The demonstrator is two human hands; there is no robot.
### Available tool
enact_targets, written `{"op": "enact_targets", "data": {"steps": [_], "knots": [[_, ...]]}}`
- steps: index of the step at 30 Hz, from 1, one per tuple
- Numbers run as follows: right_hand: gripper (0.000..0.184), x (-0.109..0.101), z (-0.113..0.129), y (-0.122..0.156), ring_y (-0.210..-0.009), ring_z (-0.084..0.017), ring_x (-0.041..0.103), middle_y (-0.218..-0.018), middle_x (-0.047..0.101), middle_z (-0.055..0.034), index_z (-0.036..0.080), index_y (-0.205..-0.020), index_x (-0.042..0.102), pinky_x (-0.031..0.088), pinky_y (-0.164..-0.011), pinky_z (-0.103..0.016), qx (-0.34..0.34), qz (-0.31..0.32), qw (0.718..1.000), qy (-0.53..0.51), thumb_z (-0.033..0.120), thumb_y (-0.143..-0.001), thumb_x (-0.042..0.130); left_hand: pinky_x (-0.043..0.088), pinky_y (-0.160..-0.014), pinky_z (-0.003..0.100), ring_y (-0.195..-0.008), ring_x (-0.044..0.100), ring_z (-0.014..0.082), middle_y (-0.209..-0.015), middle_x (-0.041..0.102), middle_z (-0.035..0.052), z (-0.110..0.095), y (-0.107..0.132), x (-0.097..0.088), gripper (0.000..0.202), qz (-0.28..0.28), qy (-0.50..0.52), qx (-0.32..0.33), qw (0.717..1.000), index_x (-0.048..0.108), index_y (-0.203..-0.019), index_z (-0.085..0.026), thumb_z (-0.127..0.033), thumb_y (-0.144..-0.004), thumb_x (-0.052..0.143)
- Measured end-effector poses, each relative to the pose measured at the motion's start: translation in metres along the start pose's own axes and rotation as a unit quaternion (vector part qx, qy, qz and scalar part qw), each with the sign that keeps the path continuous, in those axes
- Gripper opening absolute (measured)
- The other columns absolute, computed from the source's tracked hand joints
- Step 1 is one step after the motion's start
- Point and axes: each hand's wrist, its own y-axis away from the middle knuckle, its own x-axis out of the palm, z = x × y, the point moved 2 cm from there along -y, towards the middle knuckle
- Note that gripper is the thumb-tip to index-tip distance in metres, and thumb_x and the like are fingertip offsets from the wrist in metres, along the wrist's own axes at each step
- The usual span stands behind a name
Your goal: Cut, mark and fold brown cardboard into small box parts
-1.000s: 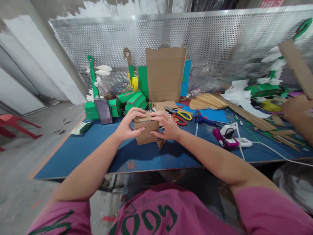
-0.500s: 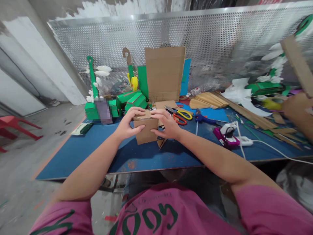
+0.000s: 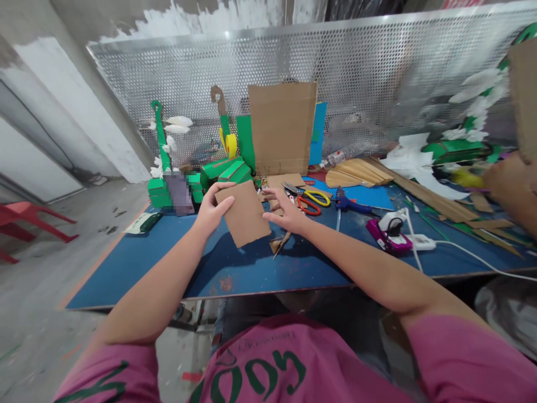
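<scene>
A brown cardboard piece (image 3: 246, 217) is tilted above the blue table, its broad flat face toward me. My left hand (image 3: 213, 208) grips its upper left side, the thumb lying on the front face and the fingers behind. Just right of the cardboard, my right hand (image 3: 286, 210) is open with its fingers apart, its thumb close to the cardboard's right edge; whether they touch I cannot tell. Below the right hand, a small cardboard scrap (image 3: 278, 244) lies on the table. Scissors with red and yellow handles (image 3: 315, 197) rest beyond the right hand.
A blue glue gun (image 3: 354, 205) and a purple-and-white power strip (image 3: 392, 235) with a cable lie to the right. Green cardboard shapes (image 3: 229, 170) stand at the back left. An upright cardboard sheet (image 3: 283, 129) leans on the perforated metal panel (image 3: 356, 73). Cardboard strips (image 3: 423, 190) cover the right side.
Both hands held the cardboard like a box with its top showing; now it is turned so one flat face shows. My right hand has let go and spread its fingers.
</scene>
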Motion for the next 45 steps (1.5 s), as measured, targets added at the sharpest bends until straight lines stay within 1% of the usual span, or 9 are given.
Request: {"op": "enact_targets", "data": {"steps": [3, 6, 11, 14, 18, 21, 27, 33, 45], "knots": [[0.077, 0.011, -0.012, 0.001, -0.131, -0.031, 0.067, -0.157, 0.056, -0.0214, 0.024, -0.16, 0.044, 0.063, -0.098, -0.049, 0.073, 0.024, 0.991, -0.112, 0.065, -0.101, 0.069, 0.062, -0.089, 0.038, -0.108, 0.076, 0.0289, -0.127, 0.077, 0.0091, 0.008, 0.002, 0.004, 0.055, -0.031, 0.058, -0.079, 0.995, 0.067, -0.126, -0.025, -0.061, -0.087, 0.082], [0.082, 0.015, -0.014, 0.002, -0.134, -0.031, 0.065, -0.159, 0.055, -0.0212, 0.024, -0.161, 0.043, 0.062, -0.101, -0.05, 0.078, 0.021, 0.988, -0.132, 0.071, -0.099, 0.068, 0.063, -0.092, 0.042, -0.107, 0.078, 0.0309, -0.126, 0.08, 0.0115, 0.015, 0.003, 0.011, 0.06, -0.014, 0.106, -0.155, 0.982, 0.069, -0.128, -0.022, -0.064, -0.086, 0.081], [0.087, -0.004, 0.027, 0.004, -0.155, -0.039, 0.048, -0.169, 0.044, -0.0203, 0.028, -0.162, 0.047, 0.058, -0.109, -0.055, -0.079, -0.041, 0.996, -0.012, 0.08, -0.096, 0.066, 0.066, -0.091, 0.047, -0.109, 0.08, 0.0362, -0.124, 0.084, 0.014, 0.017, 0.011, 0.027, 0.061, 0.072, 0.168, -0.279, 0.943, 0.076, -0.128, -0.021, -0.067, -0.088, 0.078], [0.084, -0.008, 0.058, 0.008, -0.156, -0.042, 0.048, -0.166, 0.053, -0.0145, 0.034, -0.152, 0.06, 0.044, -0.124, -0.065, -0.175, -0.003, 0.981, 0.083, 0.083, -0.086, 0.075, 0.066, -0.091, 0.047, -0.109, 0.08, 0.0353, -0.125, 0.084, 0.0131, 0.017, 0.016, 0.032, 0.059, 0.084, 0.19, -0.313, 0.927, 0.076, -0.131, -0.022, -0.064, -0.089, 0.078], [0.038, 0.012, 0.073, 0.013, -0.143, -0.036, 0.062, -0.149, 0.071, -0.0067, 0.037, -0.127, 0.075, 0.041, -0.123, -0.062, -0.22, 0.091, 0.961, 0.141, 0.053, -0.093, 0.083, 0.065, -0.088, 0.049, -0.1, 0.08, 0.0352, -0.121, 0.084, 0.0146, 0.022, 0.015, 0.032, 0.06, 0.12, 0.183, -0.314, 0.924, 0.076, -0.13, -0.02, -0.064, -0.089, 0.075], [0.027, 0.028, 0.067, 0.016, -0.132, -0.032, 0.068, -0.137, 0.077, -0.0063, 0.034, -0.123, 0.076, 0.042, -0.119, -0.056, -0.23, 0.134, 0.953, 0.143, 0.042, -0.097, 0.079, 0.063, -0.081, 0.045, -0.093, 0.078, 0.0314, -0.108, 0.083, 0.0102, 0.03, 0.011, 0.026, 0.053, 0.098, 0.132, -0.298, 0.94, 0.075, -0.118, -0.021, -0.061, -0.084, 0.082], [0.028, 0.031, 0.061, 0.014, -0.122, -0.03, 0.07, -0.131, 0.077, -0.0075, 0.031, -0.124, 0.079, 0.045, -0.11, -0.052, -0.21, 0.137, 0.959, 0.136, 0.04, -0.097, 0.079, 0.053, -0.072, 0.033, -0.085, 0.069, 0.0233, -0.092, 0.075, 0.0021, 0.041, 0.003, 0.019, 0.047, 0.091, 0.03, -0.246, 0.965, 0.072, -0.097, -0.024, -0.065, -0.079, 0.088], [0.028, 0.028, 0.063, 0.013, -0.119, -0.03, 0.07, -0.129, 0.078, -0.0082, 0.03, -0.123, 0.079, 0.047, -0.109, -0.051, -0.216, 0.137, 0.96, 0.112, 0.045, -0.099, 0.079, 0.052, -0.081, 0.033, -0.091, 0.067, 0.0228, -0.103, 0.077, 0.0024, 0.038, 0.0, 0.018, 0.05, 0.084, -0.007, -0.179, 0.98, 0.076, -0.116, -0.024, -0.061, -0.083, 0.086], [0.04, 0.008, 0.058, 0.009, -0.123, -0.032, 0.071, -0.133, 0.075, -0.0106, 0.03, -0.131, 0.075, 0.05, -0.113, -0.054, -0.225, 0.159, 0.961, 0.029, 0.052, -0.101, 0.061, 0.054, -0.087, 0.036, -0.093, 0.069, 0.0226, -0.11, 0.08, 0.0038, 0.04, -0.002, 0.014, 0.045, 0.098, -0.022, -0.165, 0.981, 0.078, -0.114, -0.024, -0.059, -0.087, 0.084]]}}
